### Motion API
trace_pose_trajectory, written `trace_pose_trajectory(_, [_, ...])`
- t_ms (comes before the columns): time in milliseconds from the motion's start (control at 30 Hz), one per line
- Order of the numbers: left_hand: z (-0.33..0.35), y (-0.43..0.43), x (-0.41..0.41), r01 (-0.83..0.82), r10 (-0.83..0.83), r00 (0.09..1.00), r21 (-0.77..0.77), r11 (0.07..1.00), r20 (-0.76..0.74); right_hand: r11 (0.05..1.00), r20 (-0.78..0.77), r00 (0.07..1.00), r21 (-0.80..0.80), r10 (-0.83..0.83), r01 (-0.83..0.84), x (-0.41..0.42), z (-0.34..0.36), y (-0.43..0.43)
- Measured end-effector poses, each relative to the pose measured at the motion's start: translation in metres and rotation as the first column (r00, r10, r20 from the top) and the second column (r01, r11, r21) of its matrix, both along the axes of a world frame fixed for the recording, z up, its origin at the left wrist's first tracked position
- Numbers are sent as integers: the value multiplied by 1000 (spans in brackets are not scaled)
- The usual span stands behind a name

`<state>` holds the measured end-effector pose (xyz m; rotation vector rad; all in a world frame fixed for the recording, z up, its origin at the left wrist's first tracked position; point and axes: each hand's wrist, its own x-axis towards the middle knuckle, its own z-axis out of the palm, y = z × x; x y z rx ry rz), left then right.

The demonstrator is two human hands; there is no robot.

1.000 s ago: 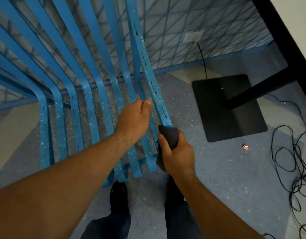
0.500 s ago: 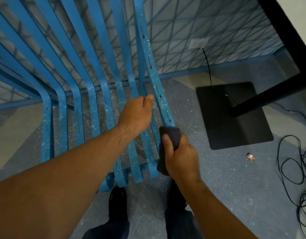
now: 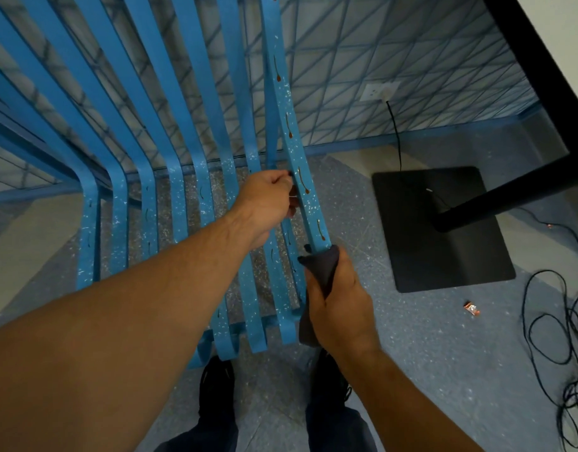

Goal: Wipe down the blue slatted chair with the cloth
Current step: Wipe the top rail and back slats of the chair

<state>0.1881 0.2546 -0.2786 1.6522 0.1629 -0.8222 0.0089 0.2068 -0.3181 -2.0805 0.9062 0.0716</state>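
A person stands over the blue slatted chair (image 3: pixel 189 125). Their right hand (image 3: pixel 336 305), fingers clamped round a dark cloth (image 3: pixel 323 265), holds it wrapped about the rightmost slat (image 3: pixel 294 141) near its lower end, barely shifted over the last second. The left hand (image 3: pixel 264 200) has curled tighter on that slat just above. Brown drips (image 3: pixel 289 125) higher up look unwiped.

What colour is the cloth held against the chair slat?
Dark grey cloth, seen in the head view.

Before you, speckled grey-blue floor (image 3: pixel 427 370), far wall (image 3: pixel 427 60) in blue lattice, socket (image 3: pixel 377 92) on it, black stand base (image 3: pixel 444 243) to your right, cords (image 3: pixel 558 337) tangled at right edge, small wrapper (image 3: pixel 472 309) near them.
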Motion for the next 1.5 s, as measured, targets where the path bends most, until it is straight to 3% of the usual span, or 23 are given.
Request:
trace_pose_trajectory(67, [-1,-5,4,-64,61,996,-35,997,-64,996,-105,993,72,-49,57,16,10,-6])
trace_pose_trajectory(167, [-3,-11,11,-100,92,990,-64,993,-109,992,-158,982,60,-100,111,45,21,-11])
trace_pose_trajectory(333, [-2,-10,25,-147,124,975,-115,983,-186,966,-94,995,-256,24,-47,38,15,0])
trace_pose_trajectory(467, [-2,-13,28,-130,113,976,-83,988,-188,916,11,981,-360,196,-179,5,-4,8])
trace_pose_trajectory(633, [-2,-7,31,-75,51,974,-103,992,-222,998,-88,996,-59,18,-23,27,12,-2])
trace_pose_trajectory(767, [4,-7,39,-67,33,965,-123,990,-260,997,-183,981,26,-66,72,75,25,-15])
trace_pose_trajectory(867, [3,-9,43,-64,30,965,-125,990,-259,997,-151,986,-24,-73,70,89,23,-17])
trace_pose_trajectory(1033, [5,-11,45,-97,53,955,-138,986,-292,948,-88,975,-231,202,-217,49,20,-6])
trace_pose_trajectory(1100, [6,-13,46,-98,56,954,-132,986,-295,931,-111,964,-253,241,-262,38,17,-3])
trace_pose_trajectory(1300, [5,-12,46,-102,59,955,-132,986,-291,1000,-199,980,12,1,1,73,24,-16])
trace_pose_trajectory(1500, [3,-14,44,-106,78,966,-103,989,-248,999,-201,979,-24,-45,41,100,30,-18])
